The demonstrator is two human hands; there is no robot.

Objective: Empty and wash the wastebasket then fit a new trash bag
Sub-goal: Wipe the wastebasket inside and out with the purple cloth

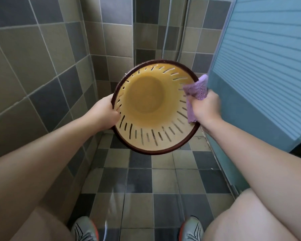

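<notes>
Held aloft in a tiled shower corner, a yellow wastebasket (151,108) is tipped with its open mouth toward the camera, so that its bare inside and round bottom are seen; nothing lies in it. Its wall is pierced by dark slots ringed below a dark brown rim (163,151). The rim is gripped on the left side by the left hand (102,113), whose fingers are curled over the edge and into the basket. On the right side, a purple cloth (196,92) is clutched in the right hand (205,108), fingers closed round it; the cloth is draped over the rim, part of it lying against the inner wall and part bunched outside. Both bare forearms are stretched forward from the lower corners of the frame. Behind the basket, walls of grey and olive tiles (33,49) are seen meeting in a corner, with a thin hose or pipe (167,28) running down the far wall. To the right, a frosted blue panel (268,66) with horizontal ribbing is seen just beside the cloth-holding hand. Below, a checkered floor (142,188) of matching tiles shows a wet sheen near the middle. At the bottom edge, two grey shoes (84,229) with orange trim are planted apart, with bare knees beside them.
</notes>
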